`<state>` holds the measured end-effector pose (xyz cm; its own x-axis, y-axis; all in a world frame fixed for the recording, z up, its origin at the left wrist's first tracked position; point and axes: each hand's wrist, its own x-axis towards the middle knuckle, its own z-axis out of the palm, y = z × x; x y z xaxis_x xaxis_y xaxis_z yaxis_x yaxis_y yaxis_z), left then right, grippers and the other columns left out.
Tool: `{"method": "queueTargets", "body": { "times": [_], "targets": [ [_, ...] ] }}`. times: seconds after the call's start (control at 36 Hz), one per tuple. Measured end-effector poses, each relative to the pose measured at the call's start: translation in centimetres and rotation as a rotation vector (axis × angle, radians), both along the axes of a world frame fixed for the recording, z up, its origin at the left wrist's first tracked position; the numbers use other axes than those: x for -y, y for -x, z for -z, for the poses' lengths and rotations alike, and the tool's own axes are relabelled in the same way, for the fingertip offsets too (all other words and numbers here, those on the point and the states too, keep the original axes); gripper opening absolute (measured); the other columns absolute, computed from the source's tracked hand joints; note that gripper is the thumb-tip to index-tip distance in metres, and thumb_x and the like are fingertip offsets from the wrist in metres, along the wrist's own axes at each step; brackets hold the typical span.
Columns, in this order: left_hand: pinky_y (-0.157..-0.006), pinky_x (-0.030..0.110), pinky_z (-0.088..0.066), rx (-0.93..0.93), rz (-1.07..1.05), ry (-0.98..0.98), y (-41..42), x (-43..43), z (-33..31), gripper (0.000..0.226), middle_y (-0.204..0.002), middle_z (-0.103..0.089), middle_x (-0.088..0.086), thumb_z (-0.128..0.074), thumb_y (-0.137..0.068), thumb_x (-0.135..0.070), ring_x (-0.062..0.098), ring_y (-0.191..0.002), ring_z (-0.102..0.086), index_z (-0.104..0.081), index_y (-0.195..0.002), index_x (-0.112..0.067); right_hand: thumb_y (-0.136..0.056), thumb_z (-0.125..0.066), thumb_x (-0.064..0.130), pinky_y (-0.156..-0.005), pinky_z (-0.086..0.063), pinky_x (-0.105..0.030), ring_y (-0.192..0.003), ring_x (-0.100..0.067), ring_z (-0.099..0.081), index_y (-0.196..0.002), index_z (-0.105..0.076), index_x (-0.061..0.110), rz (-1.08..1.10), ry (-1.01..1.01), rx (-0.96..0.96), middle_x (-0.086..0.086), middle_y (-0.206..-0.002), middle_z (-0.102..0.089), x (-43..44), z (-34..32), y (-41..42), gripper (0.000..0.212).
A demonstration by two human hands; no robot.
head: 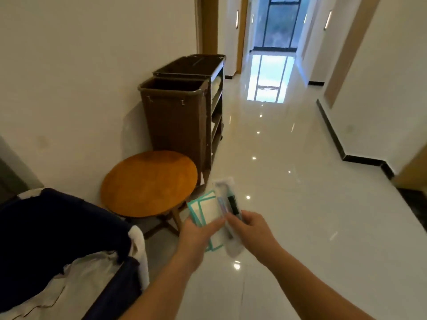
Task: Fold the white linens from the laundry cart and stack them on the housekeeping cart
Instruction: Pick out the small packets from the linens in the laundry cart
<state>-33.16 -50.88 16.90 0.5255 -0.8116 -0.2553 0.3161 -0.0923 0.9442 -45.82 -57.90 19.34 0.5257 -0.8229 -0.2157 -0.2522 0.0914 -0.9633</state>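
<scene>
White linens (76, 282) lie crumpled in the dark blue laundry cart (46, 229) at the lower left. The brown housekeeping cart (178, 116) stands against the left wall further down the corridor, its bag open on top and shelves on its right side. My left hand (198, 234) grips several small white packets with teal borders (208, 210). My right hand (251, 229) grips a clear wrapped packet (227, 204) with dark items inside. Both hands are held together over the floor, right of the laundry cart.
A round wooden table (150, 183) stands between the two carts by the left wall. The glossy white tiled floor (288, 181) runs down the corridor to a tall window (280, 21). Doorways line the right wall.
</scene>
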Motion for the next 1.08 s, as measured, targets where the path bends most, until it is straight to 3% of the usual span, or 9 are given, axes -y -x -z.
{"method": "queueTargets", "body": {
  "times": [0.11, 0.19, 0.39, 0.5, 0.58, 0.69, 0.81, 0.92, 1.08],
  "targets": [
    [-0.078, 0.041, -0.058, -0.025, 0.023, -0.035, 5.1, 5.5, 0.6, 0.045, -0.097, -0.074, -0.001, -0.079, -0.074, -0.009, 0.020, -0.093, -0.070, -0.063, -0.114, -0.024, -0.092, -0.060, 0.037, -0.068, -0.057, -0.029, -0.079, -0.017, -0.068, -0.090, -0.070, 0.009, 0.064, -0.014, -0.040, -0.003, -0.082, -0.070, 5.0, 0.6, 5.1, 0.030],
    [-0.082, 0.045, -0.058, -0.037, 0.037, -0.046, 7.4, 9.0, 0.2, 0.047, -0.102, -0.073, 0.000, -0.079, -0.074, -0.014, 0.022, -0.096, -0.069, -0.062, -0.117, -0.022, -0.092, -0.058, 0.039, -0.076, -0.060, -0.036, -0.082, -0.021, -0.069, -0.093, -0.070, 0.008, 0.068, -0.008, -0.045, -0.010, -0.088, -0.071, 8.3, 0.9, 7.5, 0.033],
    [-0.077, 0.042, -0.059, -0.051, 0.005, -0.020, 9.1, 18.2, 0.6, 0.040, -0.105, -0.071, 0.007, -0.070, -0.082, -0.003, 0.026, -0.095, -0.069, -0.060, -0.117, -0.018, -0.090, -0.063, 0.036, -0.065, -0.057, -0.025, -0.079, -0.016, -0.069, -0.095, -0.069, 0.012, 0.151, -0.075, 0.023, -0.003, -0.085, -0.072, 16.2, 1.9, 9.5, 0.025],
    [-0.071, 0.034, -0.059, -0.042, 0.120, 0.024, 8.7, 24.1, 0.5, 0.033, -0.091, -0.075, 0.003, -0.065, -0.084, 0.005, 0.020, -0.086, -0.072, -0.063, -0.107, -0.018, -0.090, -0.064, 0.031, -0.056, -0.048, -0.018, -0.063, -0.008, -0.064, -0.091, -0.069, 0.005, 0.218, -0.073, 0.068, -0.001, -0.072, -0.068, 22.1, 2.3, 8.9, 0.027],
    [-0.063, 0.027, -0.057, -0.043, 0.158, 0.051, 7.2, 29.4, 0.7, 0.038, -0.089, -0.075, 0.003, -0.067, -0.079, 0.012, 0.017, -0.081, -0.072, -0.064, -0.104, -0.016, -0.091, -0.063, 0.031, -0.058, -0.049, -0.020, -0.066, -0.008, -0.065, -0.092, -0.070, 0.006, 0.197, -0.068, 0.071, -0.004, -0.077, -0.069, 27.8, 2.4, 7.5, 0.025],
    [-0.077, 0.045, -0.058, -0.039, 0.178, 0.088, 4.0, 38.0, 1.3, 0.045, -0.102, -0.072, 0.016, -0.073, -0.074, 0.011, 0.032, -0.093, -0.070, -0.064, -0.114, -0.006, -0.088, -0.065, 0.034, -0.065, -0.055, -0.028, -0.072, -0.016, -0.065, -0.091, -0.071, 0.007, 0.163, -0.041, 0.054, -0.009, -0.080, -0.070, 35.9, 2.3, 4.8, 0.028],
    [-0.079, 0.050, -0.057, -0.083, 0.113, 0.085, 1.5, 46.2, 1.2, 0.045, -0.101, -0.071, 0.019, -0.074, -0.065, 0.004, 0.037, -0.094, -0.069, -0.067, -0.108, -0.007, -0.088, -0.066, 0.036, -0.079, -0.056, -0.043, -0.086, -0.030, -0.068, -0.096, -0.071, 0.007, 0.149, -0.025, 0.036, -0.019, -0.095, -0.069, 43.5, 1.6, 2.2, 0.031],
    [-0.070, 0.041, -0.057, -0.101, 0.037, 0.100, -0.1, 53.7, 0.2, 0.037, -0.093, -0.074, 0.011, -0.070, -0.075, 0.013, 0.029, -0.087, -0.071, -0.068, -0.100, -0.015, -0.091, -0.064, 0.027, -0.079, -0.056, -0.041, -0.085, -0.025, -0.068, -0.097, -0.071, 0.011, 0.213, -0.026, 0.058, -0.017, -0.095, -0.070, 50.4, 1.2, 0.3, 0.019],
    [-0.068, 0.038, -0.059, -0.128, 0.007, 0.101, -1.6, 62.8, 0.1, 0.037, -0.091, -0.075, 0.006, -0.070, -0.078, 0.010, 0.024, -0.085, -0.072, -0.067, -0.099, -0.022, -0.087, -0.068, 0.029, -0.075, -0.058, -0.039, -0.082, -0.025, -0.069, -0.096, -0.069, 0.003, 0.244, -0.076, 0.092, -0.019, -0.093, -0.069, 59.6, 1.7, -1.6, 0.028]
  ]
}}
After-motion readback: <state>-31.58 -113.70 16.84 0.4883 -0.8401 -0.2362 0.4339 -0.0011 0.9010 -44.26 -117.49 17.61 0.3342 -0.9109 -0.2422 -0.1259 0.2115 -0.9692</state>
